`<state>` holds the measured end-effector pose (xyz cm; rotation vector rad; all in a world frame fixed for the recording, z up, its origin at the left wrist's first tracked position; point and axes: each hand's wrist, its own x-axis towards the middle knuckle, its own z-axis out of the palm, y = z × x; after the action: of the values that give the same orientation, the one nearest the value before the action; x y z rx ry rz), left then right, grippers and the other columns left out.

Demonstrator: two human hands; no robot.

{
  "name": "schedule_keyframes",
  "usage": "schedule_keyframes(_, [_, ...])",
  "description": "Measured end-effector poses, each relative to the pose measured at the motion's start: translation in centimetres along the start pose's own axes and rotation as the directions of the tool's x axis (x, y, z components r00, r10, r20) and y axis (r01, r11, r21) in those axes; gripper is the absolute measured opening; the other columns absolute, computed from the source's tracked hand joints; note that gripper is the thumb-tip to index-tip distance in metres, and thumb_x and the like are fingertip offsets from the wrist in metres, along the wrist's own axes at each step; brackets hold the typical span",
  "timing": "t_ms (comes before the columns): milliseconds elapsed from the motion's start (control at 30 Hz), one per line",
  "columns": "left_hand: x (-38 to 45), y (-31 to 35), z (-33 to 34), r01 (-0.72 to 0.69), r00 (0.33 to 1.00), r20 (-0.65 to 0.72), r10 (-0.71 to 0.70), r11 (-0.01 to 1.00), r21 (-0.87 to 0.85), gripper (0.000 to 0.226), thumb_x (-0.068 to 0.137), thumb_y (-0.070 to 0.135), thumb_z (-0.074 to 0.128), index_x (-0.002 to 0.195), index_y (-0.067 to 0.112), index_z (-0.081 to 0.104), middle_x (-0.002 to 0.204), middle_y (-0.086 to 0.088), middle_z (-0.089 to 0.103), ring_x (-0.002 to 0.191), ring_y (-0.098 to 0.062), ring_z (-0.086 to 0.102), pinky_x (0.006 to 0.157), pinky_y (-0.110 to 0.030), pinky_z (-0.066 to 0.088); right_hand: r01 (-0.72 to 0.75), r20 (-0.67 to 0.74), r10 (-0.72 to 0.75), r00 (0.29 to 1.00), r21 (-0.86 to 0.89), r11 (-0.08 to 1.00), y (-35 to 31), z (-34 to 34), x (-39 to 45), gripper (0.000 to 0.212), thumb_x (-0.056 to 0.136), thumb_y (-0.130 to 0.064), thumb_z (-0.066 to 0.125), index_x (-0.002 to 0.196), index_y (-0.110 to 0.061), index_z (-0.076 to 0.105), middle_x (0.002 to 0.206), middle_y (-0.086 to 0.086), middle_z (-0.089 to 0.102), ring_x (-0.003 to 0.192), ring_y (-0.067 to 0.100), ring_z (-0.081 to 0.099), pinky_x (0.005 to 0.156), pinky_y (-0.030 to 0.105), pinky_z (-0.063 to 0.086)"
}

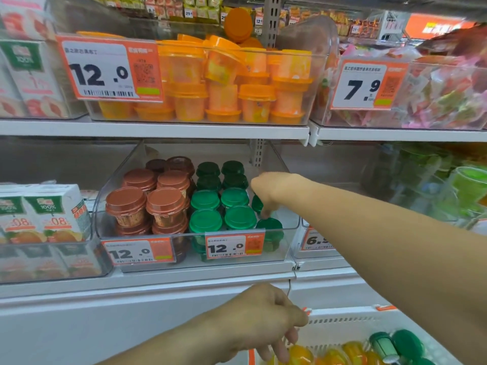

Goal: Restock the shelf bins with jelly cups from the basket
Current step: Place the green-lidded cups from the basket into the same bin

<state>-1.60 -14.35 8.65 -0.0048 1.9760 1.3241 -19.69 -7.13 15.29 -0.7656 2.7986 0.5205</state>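
On the lower shelf, a clear bin (291, 243) holds brown-lidded jelly cups (166, 202) on its left and green-lidded jelly cups (233, 216) on its right. My right hand (271, 189) reaches into the bin's right side, fingers curled round a green-lidded cup (257, 204) that is mostly hidden by the hand. Another green cup (270, 229) stands lower, in the front right corner. A white slotted basket (342, 321) at bottom right holds orange cups (300, 354) and green cups (407, 343). My left hand (263, 320) hangs over the basket, fingers pointing down beside an orange cup.
The bin above (313, 75) is piled with orange jelly cups (224, 83). Juice cartons (42, 212) fill the bin on the left, and bagged sweets (434, 96) the one at upper right. Orange price tags hang on the bin fronts. A white shelf edge runs below the lower bin.
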Motion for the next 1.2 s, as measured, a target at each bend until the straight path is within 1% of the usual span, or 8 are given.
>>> schedule_keyframes(167, [0.0,0.0,-0.2,-0.013,0.999,-0.040,0.013,1.000,-0.002,0.020,0.093,0.031,0.063,0.100,0.013,0.066,0.090,0.000,0.072,0.072,-0.019,0.067,0.059,-0.026,0.045,-0.024,0.140,0.024,0.990,-0.002,1.000,-0.2,-0.8,0.6,0.068,0.079,-0.037,0.082,0.131,-0.004,0.053,0.107,0.005,0.056,0.095,0.026,0.055,0.088,0.037,0.051])
schedule_keyframes(267, [-0.1,0.1,-0.1,-0.021,0.999,-0.048,0.021,1.000,-0.003,0.019,0.093,0.031,0.062,0.098,0.013,0.065,0.088,0.000,0.071,0.071,-0.019,0.067,0.058,-0.026,0.045,-0.018,0.185,0.022,0.982,-0.025,1.000,-0.3,-0.9,0.9,0.065,0.083,-0.032,0.079,0.135,-0.005,0.053,0.116,0.007,0.058,0.102,0.028,0.056,0.098,0.041,0.050])
schedule_keyframes(400, [0.0,0.0,-0.1,-0.035,0.997,-0.063,0.036,0.999,0.011,0.026,0.093,0.031,0.062,0.105,0.008,0.066,0.089,0.000,0.072,0.069,-0.017,0.067,0.057,-0.026,0.045,-0.030,0.204,0.032,0.978,-0.013,0.999,0.0,-0.5,1.7,0.045,0.088,-0.026,0.074,0.125,-0.004,0.062,0.111,0.007,0.066,0.101,0.029,0.065,0.093,0.043,0.055])
schedule_keyframes(567, [0.2,-0.1,0.0,-0.028,0.997,-0.066,0.030,0.999,0.018,0.025,0.092,0.032,0.062,0.104,0.010,0.067,0.087,0.001,0.072,0.068,-0.017,0.067,0.061,-0.027,0.046,-0.005,0.099,0.008,0.995,-0.032,0.999,-0.3,0.1,1.3,0.042,0.087,-0.022,0.075,0.122,-0.003,0.060,0.102,0.006,0.063,0.091,0.026,0.063,0.078,0.032,0.053])
schedule_keyframes(667, [0.4,-0.1,0.1,-0.023,0.998,-0.059,0.023,1.000,0.014,0.022,0.092,0.032,0.062,0.101,0.012,0.067,0.088,0.001,0.072,0.069,-0.017,0.067,0.063,-0.028,0.047,-0.013,0.119,0.019,0.993,-0.053,0.999,-0.4,0.3,0.8,0.036,0.087,-0.015,0.075,0.117,-0.002,0.061,0.089,0.005,0.061,0.087,0.024,0.063,0.080,0.031,0.054])
schedule_keyframes(867, [0.4,0.0,0.2,-0.016,0.998,-0.054,0.017,1.000,0.013,0.021,0.092,0.031,0.062,0.101,0.013,0.067,0.089,0.001,0.072,0.070,-0.017,0.066,0.065,-0.029,0.047,0.017,0.212,0.030,0.977,-0.219,0.975,-0.8,0.5,0.6,0.068,0.075,-0.016,0.085,0.135,-0.008,0.055,0.113,0.007,0.059,0.092,0.028,0.055,0.095,0.038,0.053])
schedule_keyframes(1000, [0.5,0.0,0.1,-0.030,0.998,-0.053,0.031,0.999,0.013,0.018,0.093,0.030,0.062,0.097,0.014,0.066,0.089,0.001,0.072,0.069,-0.017,0.067,0.060,-0.027,0.046,0.005,0.132,0.022,0.991,-0.197,0.980,-0.7,0.6,0.3,0.064,0.075,-0.014,0.084,0.132,-0.008,0.056,0.104,0.005,0.056,0.090,0.026,0.056,0.083,0.034,0.050])
schedule_keyframes(1200, [0.7,0.0,0.2,-0.030,0.998,-0.053,0.030,0.999,0.010,0.018,0.094,0.031,0.062,0.097,0.014,0.065,0.091,-0.001,0.071,0.069,-0.018,0.066,0.058,-0.026,0.046,0.036,0.131,-0.012,0.991,-0.186,0.982,-0.5,0.3,-0.8,0.058,0.080,-0.016,0.081,0.132,-0.009,0.055,0.099,0.003,0.052,0.091,0.024,0.053,0.085,0.033,0.048])
